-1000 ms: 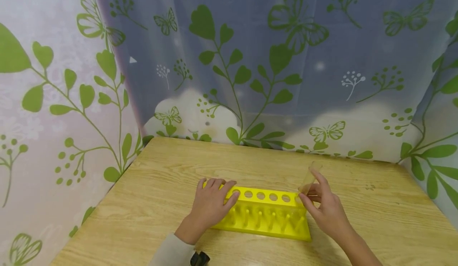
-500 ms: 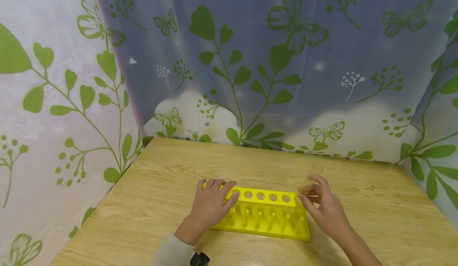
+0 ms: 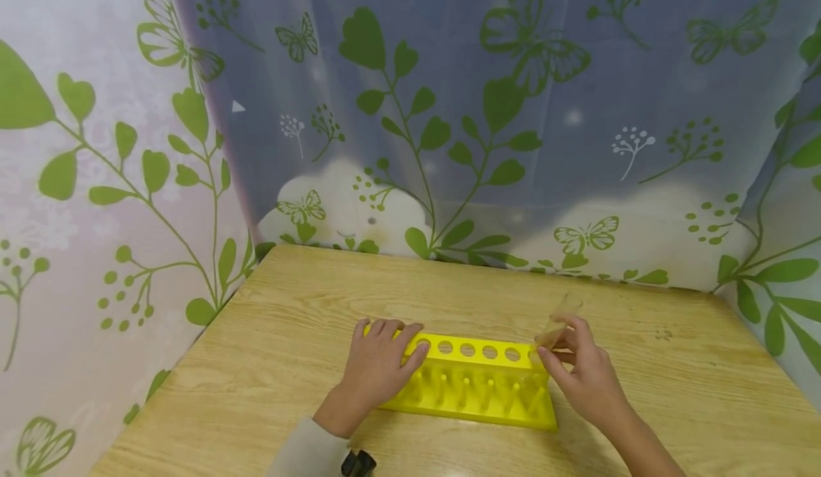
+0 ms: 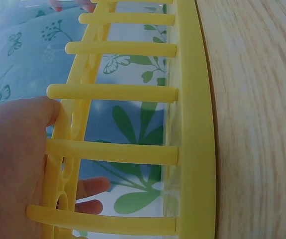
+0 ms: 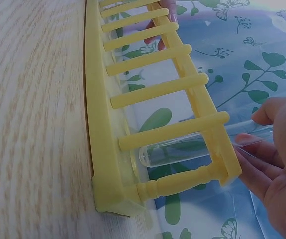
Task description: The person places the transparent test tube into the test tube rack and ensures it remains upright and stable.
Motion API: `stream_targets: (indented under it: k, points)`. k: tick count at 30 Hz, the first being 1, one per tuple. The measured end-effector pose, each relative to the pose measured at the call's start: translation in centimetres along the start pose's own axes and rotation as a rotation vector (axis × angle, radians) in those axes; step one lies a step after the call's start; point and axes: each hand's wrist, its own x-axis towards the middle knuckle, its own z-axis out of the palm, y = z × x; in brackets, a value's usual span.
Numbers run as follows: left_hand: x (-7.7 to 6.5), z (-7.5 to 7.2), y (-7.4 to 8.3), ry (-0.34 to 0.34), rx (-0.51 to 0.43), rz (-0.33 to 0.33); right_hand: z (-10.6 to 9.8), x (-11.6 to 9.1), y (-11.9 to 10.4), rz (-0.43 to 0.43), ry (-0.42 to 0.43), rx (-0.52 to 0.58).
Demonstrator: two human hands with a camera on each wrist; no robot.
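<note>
A yellow test tube rack [image 3: 474,414] stands on the table, with a row of round holes along its top rail and upright pegs along its front. My left hand [image 3: 380,368] grips the rail at the left end, thumb in front and fingers over the back. At the right end my right hand [image 3: 589,376] pinches a clear test tube [image 3: 568,304]. In the right wrist view the tube's rounded lower end [image 5: 172,152] passes through the end hole and sits close above the base. Part of the tube is behind my right fingers.
The wood-grain table [image 3: 321,288] reaches back to a blue curtain [image 3: 449,120] printed with leaves and butterflies. A pale printed curtain [image 3: 96,234] hangs on the left. A black band [image 3: 358,464] is at my left wrist.
My right index finger has come slightly lower along the test tube, whose upper end has shifted a little to the right. My left hand and the rack stay in place.
</note>
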Motion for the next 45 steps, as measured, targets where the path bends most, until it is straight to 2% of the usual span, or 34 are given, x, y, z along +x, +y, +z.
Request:
stream_targets:
  k: [26,36,45]
  points:
    - [0.17,0.01,-0.20,0.027,0.005,0.008,0.15,0.13,0.28,0.034,-0.015,0.000]
    - [0.04,0.09,-0.17,0.017,0.011,0.005,0.12,0.03,0.28,0.056,-0.028,-0.013]
    - [0.01,0.06,-0.09,0.026,0.003,0.008,0.12,-0.03,0.25,0.053,-0.013,-0.013]
